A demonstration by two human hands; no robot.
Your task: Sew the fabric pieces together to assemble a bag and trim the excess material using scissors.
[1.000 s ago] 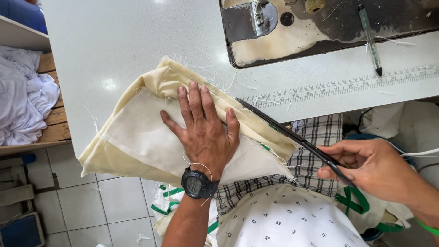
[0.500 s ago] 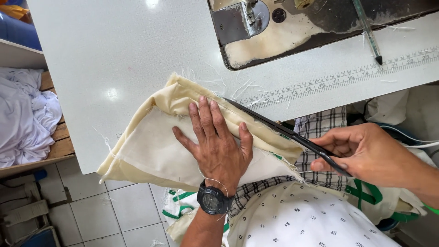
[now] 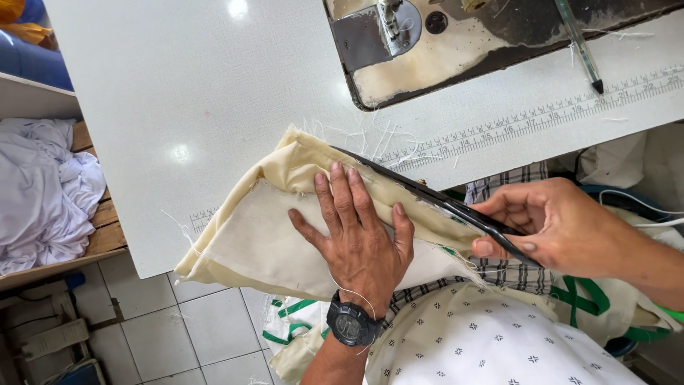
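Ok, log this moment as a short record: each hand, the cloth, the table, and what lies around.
left hand: flat, fingers spread, pressing the cream fabric
right hand: gripping black scissors, blades along the fabric's upper edge
fabric: folded, frayed threads, overhanging the white table edge
table: printed ruler strip, sewing machine base, pen
wrist: black watch on the left
surroundings: white cloth heap at left, tiled floor

The table [image 3: 178, 85] lies bare at far left — open passage there. Far right, the machine bed [image 3: 456, 50] and a pen [image 3: 578, 44] block. Near edge: cloth [image 3: 263, 235], left hand [image 3: 360, 235] and scissors [image 3: 434, 196] fill the way.
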